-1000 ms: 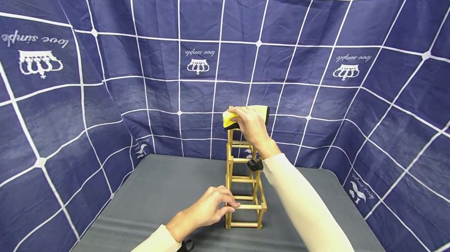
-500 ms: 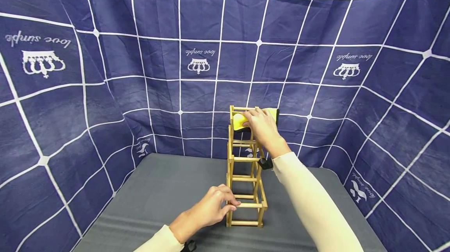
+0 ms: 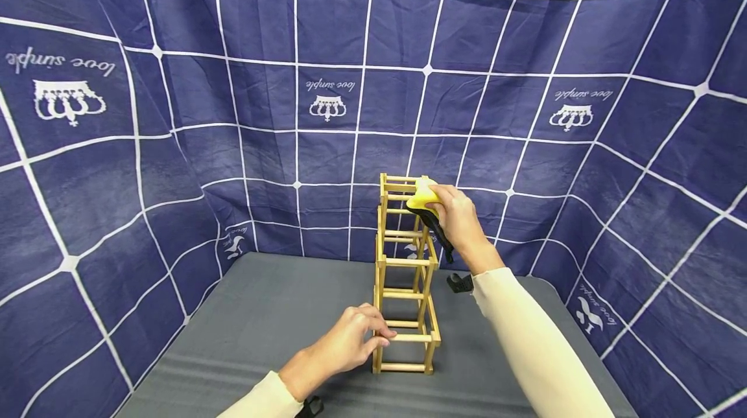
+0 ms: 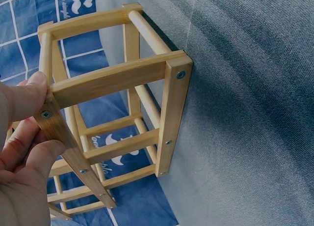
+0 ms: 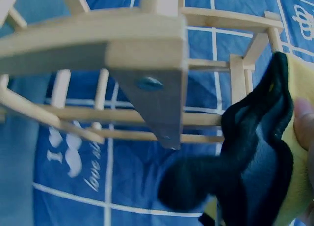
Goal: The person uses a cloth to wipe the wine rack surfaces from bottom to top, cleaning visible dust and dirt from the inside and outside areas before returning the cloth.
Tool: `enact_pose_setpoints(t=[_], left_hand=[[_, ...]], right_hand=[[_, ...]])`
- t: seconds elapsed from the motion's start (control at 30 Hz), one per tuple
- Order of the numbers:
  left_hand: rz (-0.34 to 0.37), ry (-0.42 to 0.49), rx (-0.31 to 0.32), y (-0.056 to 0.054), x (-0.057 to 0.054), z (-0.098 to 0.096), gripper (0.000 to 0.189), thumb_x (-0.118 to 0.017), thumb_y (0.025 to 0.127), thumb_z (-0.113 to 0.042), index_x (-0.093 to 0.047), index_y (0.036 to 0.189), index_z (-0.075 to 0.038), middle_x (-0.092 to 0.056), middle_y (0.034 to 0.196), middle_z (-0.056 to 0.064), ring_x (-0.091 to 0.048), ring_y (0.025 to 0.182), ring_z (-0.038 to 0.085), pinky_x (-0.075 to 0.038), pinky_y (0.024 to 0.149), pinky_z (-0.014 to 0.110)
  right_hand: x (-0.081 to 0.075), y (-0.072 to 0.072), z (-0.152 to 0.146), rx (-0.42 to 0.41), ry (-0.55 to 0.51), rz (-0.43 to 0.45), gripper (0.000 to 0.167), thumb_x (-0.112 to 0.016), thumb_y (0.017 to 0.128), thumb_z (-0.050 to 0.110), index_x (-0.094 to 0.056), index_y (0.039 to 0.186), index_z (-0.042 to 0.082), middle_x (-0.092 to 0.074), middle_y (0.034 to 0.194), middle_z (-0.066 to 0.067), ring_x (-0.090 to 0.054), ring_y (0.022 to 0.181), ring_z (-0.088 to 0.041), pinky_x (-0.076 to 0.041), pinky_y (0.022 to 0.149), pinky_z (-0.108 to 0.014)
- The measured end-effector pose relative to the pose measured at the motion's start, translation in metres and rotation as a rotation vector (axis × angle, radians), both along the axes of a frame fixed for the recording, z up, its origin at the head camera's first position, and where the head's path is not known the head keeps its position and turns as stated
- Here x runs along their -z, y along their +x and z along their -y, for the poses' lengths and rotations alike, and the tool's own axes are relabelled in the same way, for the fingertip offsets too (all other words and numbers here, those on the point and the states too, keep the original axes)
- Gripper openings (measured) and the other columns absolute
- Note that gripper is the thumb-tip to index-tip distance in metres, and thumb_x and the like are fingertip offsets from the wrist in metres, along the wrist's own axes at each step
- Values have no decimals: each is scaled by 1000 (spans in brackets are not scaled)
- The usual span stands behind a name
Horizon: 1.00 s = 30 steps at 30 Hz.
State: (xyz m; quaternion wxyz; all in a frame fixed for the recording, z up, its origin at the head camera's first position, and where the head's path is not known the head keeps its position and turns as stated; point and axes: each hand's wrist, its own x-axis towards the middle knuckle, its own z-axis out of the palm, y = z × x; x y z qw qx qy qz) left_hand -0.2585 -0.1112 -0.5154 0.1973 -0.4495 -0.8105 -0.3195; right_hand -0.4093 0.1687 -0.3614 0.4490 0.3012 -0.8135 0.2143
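A tiered rack of pale wooden slats and dowels [image 3: 406,263] stands upright on the grey surface, rising toward the back. My left hand [image 3: 356,338] grips the near left corner of its lowest tier. In the left wrist view, the thumb and fingers [image 4: 45,152] lie on either side of that corner, close to a screw head. At the top tier's right side, my right hand [image 3: 462,220] pinches a yellow and black cloth [image 3: 425,196] against the right post. The cloth's black side [image 5: 260,172] hangs down, partly covering the rack in the right wrist view.
A grey padded surface [image 3: 280,314] lies under the rack. Blue fabric with white grid lines [image 3: 262,107] hangs behind and along both sides, close behind the rack's top. Black straps [image 3: 459,283] sit at the wrists.
My right hand has moved right with the cloth, from across the top tier's front to its right post, uncovering the top rails. The left hand keeps its place on the rack.
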Motion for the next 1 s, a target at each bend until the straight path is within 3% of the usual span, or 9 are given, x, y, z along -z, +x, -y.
enact_pose_setpoints(t=[0.17,0.3,0.5,0.7,0.8,0.93,1.0], left_hand=[[-6,-1,-3,-1,0,-1,15,-94,96,-3,-91,108,-11,-85,102,-1,-78,100,14,-66,83,21],[-13,-4,-2,-1,0,-2,15,-94,95,-2,-92,108,-11,-86,101,-1,-78,100,14,-66,86,21],[-40,8,-7,0,2,-2,16,-95,94,-2,-92,106,-11,-85,100,-1,-79,99,13,-67,89,22],[-46,3,-10,1,5,-3,15,-95,95,-4,-92,108,-12,-85,101,-2,-79,100,13,-68,92,23],[-59,1,-17,0,6,-3,17,-96,94,-5,-92,108,-13,-85,101,-3,-79,100,13,-67,91,23],[-61,1,-12,-2,5,-2,18,-96,93,-6,-92,109,-14,-86,101,-3,-78,98,12,-65,88,22],[-52,5,-7,-2,5,-1,18,-95,93,-6,-92,109,-14,-86,101,-3,-78,98,12,-65,87,22]], right_hand=[[13,0,-5,24,-187,45,41,-93,96,6,-79,132,-8,-83,120,-29,-82,110,-50,-67,99,-64],[24,5,-9,103,-273,178,46,-96,95,12,-81,134,-5,-86,119,-28,-81,101,-51,-65,93,-65],[46,8,-21,150,-210,454,44,-93,101,24,-83,137,2,-88,117,-22,-80,93,-41,-64,88,-59],[63,10,-40,130,-260,578,44,-90,105,32,-83,139,5,-88,126,-19,-87,108,-40,-69,95,-57],[67,14,-50,87,-315,615,44,-89,106,31,-83,140,3,-87,129,-21,-88,115,-41,-71,94,-46],[72,21,-64,40,-393,672,44,-89,107,29,-82,140,1,-86,129,-24,-88,110,-36,-64,79,-22],[74,24,-70,28,-417,689,43,-89,107,27,-82,140,1,-85,130,-25,-88,107,-31,-61,73,-16]])
